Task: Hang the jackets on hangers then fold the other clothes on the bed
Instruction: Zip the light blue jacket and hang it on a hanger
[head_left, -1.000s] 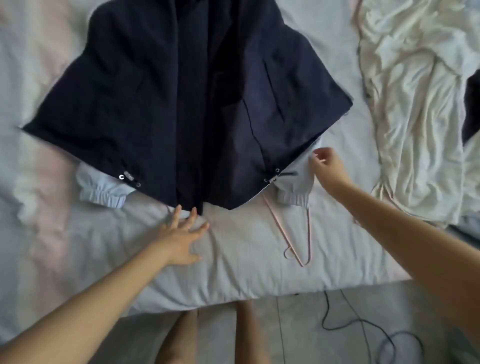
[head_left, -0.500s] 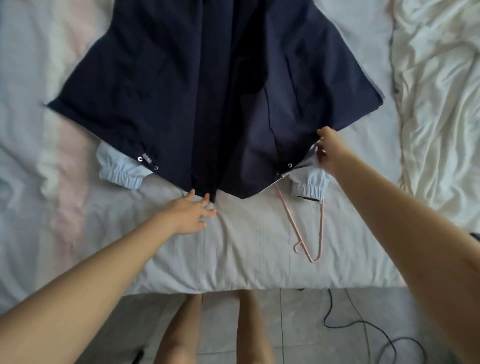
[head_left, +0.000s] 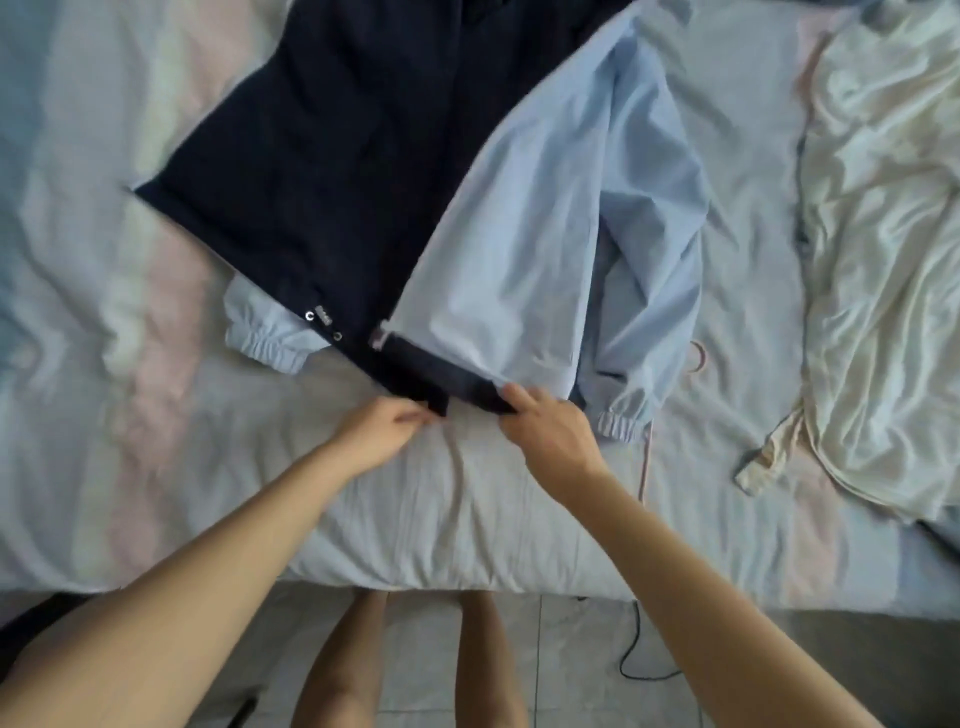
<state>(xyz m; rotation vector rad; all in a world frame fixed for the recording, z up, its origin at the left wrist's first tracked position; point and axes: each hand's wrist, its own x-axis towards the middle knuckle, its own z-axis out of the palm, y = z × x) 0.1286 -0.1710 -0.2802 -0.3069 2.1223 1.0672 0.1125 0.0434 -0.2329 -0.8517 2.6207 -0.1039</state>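
Observation:
A navy jacket with a light blue lining lies spread on the bed. Its right front panel is folded over to the left, lining side up. My left hand pinches the navy hem at the bottom middle. My right hand grips the hem edge of the turned-over panel just beside it. Light blue elastic cuffs show at the lower left and lower right. A pink hanger lies mostly hidden under the jacket's right side.
A crumpled cream garment lies on the right side of the bed. The sheet is pastel striped. A black cable runs on the tiled floor by my legs at the bed's front edge.
My right hand took the jacket's right hem corner and pulled it left, flipping the panel lining up. My left hand closed on the centre hem. The hanger is now mostly covered.

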